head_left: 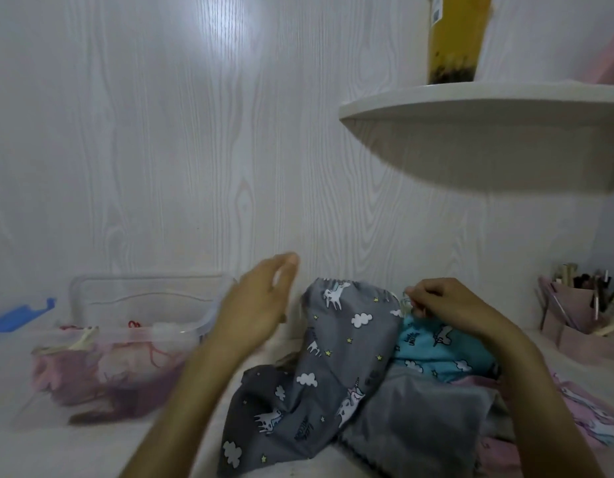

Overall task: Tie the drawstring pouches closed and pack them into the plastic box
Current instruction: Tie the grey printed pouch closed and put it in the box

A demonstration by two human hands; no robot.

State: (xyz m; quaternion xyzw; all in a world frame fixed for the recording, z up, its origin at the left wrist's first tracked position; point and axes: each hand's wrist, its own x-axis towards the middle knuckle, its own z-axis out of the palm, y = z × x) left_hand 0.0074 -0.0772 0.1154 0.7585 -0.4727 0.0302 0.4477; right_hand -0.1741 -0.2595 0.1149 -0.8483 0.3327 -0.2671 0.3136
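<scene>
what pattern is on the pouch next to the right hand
Grey pouch printed with white unicorns, clouds and small yellow stars, seen in the head view.

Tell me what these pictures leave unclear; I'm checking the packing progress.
Head view:
- Box contents: blurred behind the clear wall; count unreadable.
- Cord under the right hand: hidden by curled fingers.
- Left hand: motion-blurred.
- Pink pouch: cut off by the right edge.
- Bottle: top cut off.
</scene>
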